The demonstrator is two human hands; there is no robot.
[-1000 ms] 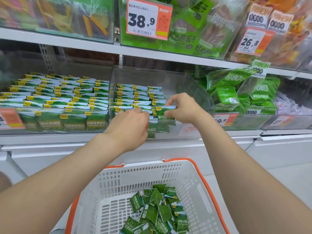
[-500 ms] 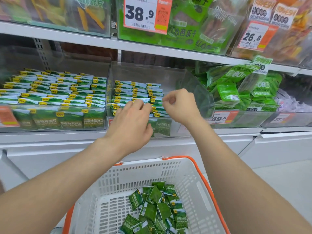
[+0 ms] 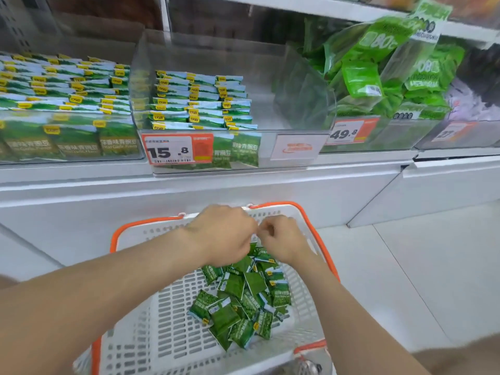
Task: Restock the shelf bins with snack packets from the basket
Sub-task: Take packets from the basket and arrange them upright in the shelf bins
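Observation:
Both my hands hover over the far end of the white basket with orange handles (image 3: 162,334), which sits low in front of the shelf. A loose pile of small green pea packets (image 3: 243,301) lies in it. My left hand (image 3: 224,235) points down at the top of the pile, its fingertips hidden behind the back of the hand. Beside it, my right hand (image 3: 284,240) has curled fingers with no packet visible in them. The middle clear bin (image 3: 292,123) holds neat rows of the same packets (image 3: 200,101) on its left side; its right side is bare.
A clear bin on the left (image 3: 67,85) is packed with rows of garlic-flavour pea packets. To the right stands a bin of larger bright green bags (image 3: 378,77). Price tags hang on the bin fronts. White shelf base and pale floor surround the basket.
Both hands have left the middle bin and dropped to the basket's packet pile. The view has tilted downward with them.

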